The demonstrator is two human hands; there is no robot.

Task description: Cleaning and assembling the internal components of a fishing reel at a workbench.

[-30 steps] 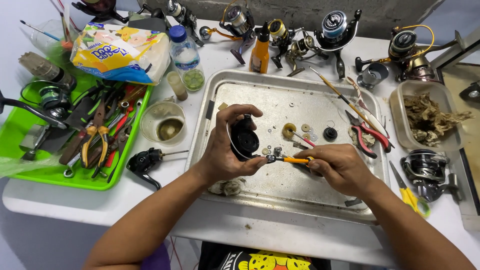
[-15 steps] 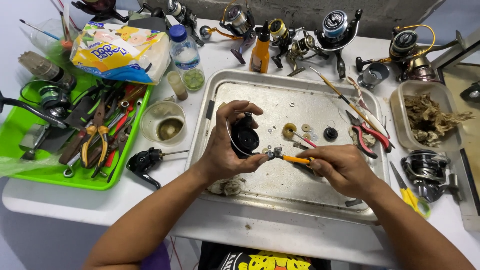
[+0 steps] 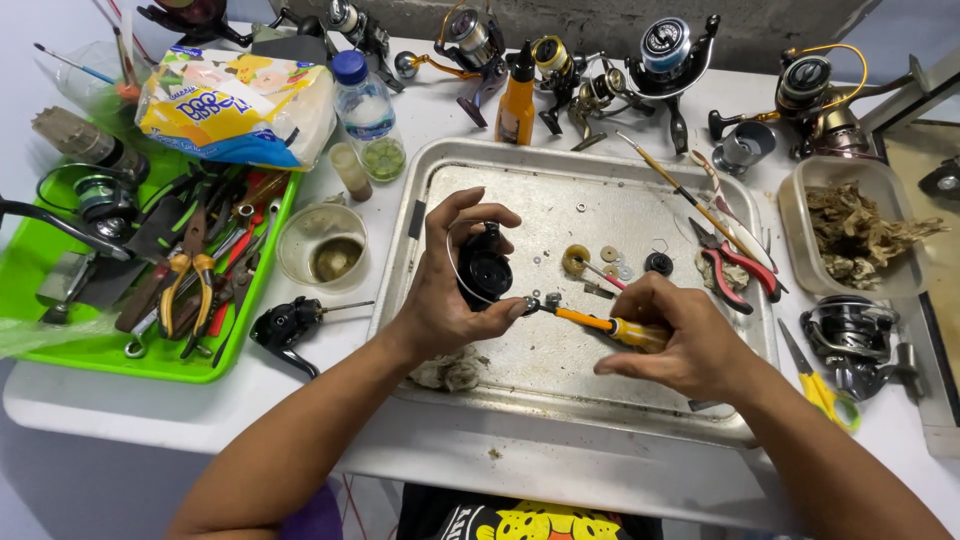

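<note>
at the bottom centre of the frame the 2 forearms come up over the near rim of the metal tray (image 3: pixel 560 425), which fills the middle of the picture. the right hand (image 3: pixel 690 340), lower right of centre, is closed around the orange handle of a small screwdriver (image 3: pixel 610 328), whose shaft points left toward the other hand. the left hand (image 3: pixel 445 290), just left of centre, is curled around a black reel part (image 3: pixel 485 268), fingers over its top and thumb under it, holding it above the tray floor. the screwdriver tip meets a small metal fitting at the lower right edge of that part; whether it sits in a screw head is too small to tell. a crumpled rag (image 3: pixel 448 372) lies on the tray under the left wrist. just beyond the hands, loose washers (image 3: pixel 608 254) and a yellowish ring lie on the tray, with red-handled pliers (image 3: pixel 735 265) at the tray's right side. left of the tray stand a small clear cup (image 3: pixel 322 245) and a black reel handle (image 3: pixel 290 325), and further left a green tray of tools (image 3: pixel 60 340). at the right edge sits a clear tub of brown scraps (image 3: pixel 850 235). along the top of the frame stand a water bottle (image 3: pixel 365 110), an orange bottle (image 3: pixel 516 100) and a row of fishing reels (image 3: pixel 660 60)
</note>
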